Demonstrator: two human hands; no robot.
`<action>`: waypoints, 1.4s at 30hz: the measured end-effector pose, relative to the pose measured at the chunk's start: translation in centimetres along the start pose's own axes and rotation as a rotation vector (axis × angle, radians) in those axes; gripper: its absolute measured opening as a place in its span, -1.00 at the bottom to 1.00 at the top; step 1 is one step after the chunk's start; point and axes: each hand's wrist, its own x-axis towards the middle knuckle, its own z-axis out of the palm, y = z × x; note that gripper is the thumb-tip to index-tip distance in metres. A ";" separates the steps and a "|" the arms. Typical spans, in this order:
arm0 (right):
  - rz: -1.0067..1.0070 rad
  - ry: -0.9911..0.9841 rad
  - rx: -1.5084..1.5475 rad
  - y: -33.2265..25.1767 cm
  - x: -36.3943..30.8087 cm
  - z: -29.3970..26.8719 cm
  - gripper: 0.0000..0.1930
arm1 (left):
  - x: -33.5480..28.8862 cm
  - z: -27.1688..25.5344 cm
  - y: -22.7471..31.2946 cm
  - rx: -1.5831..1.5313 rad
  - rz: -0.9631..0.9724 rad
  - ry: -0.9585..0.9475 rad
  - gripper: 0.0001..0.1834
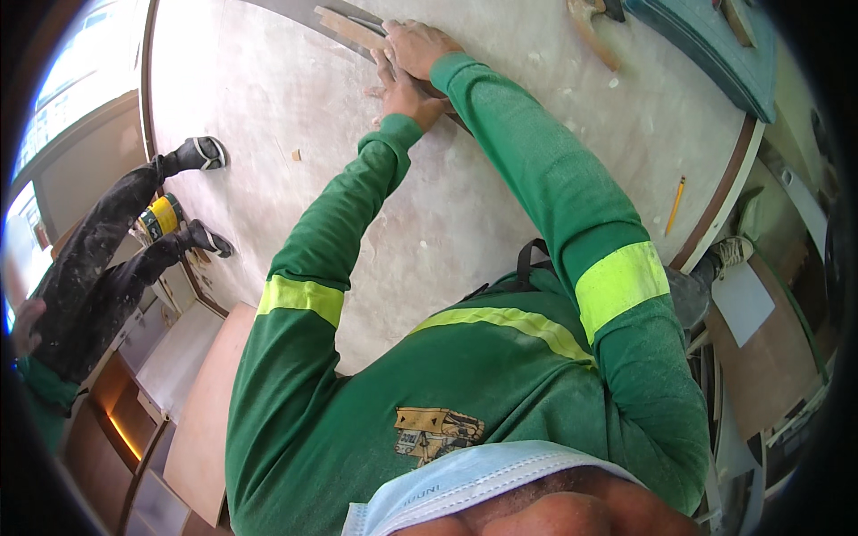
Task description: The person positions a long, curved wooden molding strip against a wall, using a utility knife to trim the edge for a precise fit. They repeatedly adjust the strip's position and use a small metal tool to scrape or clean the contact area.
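Observation:
Both hands are close together at the far top of the pale board. My right hand [420,48] is closed over a light wooden strip [352,29], fingers bent near its end. Just nearer to me, my left hand [407,96] straddles the strips, thumb on one side and fingers on the other, some of them slightly spread. A long, dark, flat strip [299,12] runs beneath the wooden one and shows again past my left hand. My palms hide the parts between.
Under the hands spreads a large pale board [500,179]. A wooden-handled tool [593,36], a teal case [715,54] and a yellow pencil [676,205] lie to the right. At left, a co-worker's sandalled feet [207,154] are by the board's edge, near a yellow-and-black object [163,216].

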 end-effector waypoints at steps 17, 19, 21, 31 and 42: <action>0.053 -0.052 -0.030 4.3 -7.9 -1.0 -0.54 | 0.4 -0.2 -0.7 0.082 0.094 0.028 0.72; 0.039 -0.040 -0.017 5.2 -11.1 -1.4 -0.55 | 0.3 -0.4 -0.7 0.073 0.065 0.002 0.73; 0.041 -0.031 -0.012 6.6 -14.3 -1.8 -0.56 | 0.3 -0.6 -0.2 0.045 0.060 -0.019 0.79; 0.114 -0.042 0.052 12.0 -29.4 -3.5 -0.63 | 0.3 -1.6 0.9 0.165 0.024 -0.048 0.80; 0.298 -0.111 -0.032 15.7 -43.7 -5.6 -0.59 | 1.0 -1.4 0.2 0.177 0.001 -0.057 0.74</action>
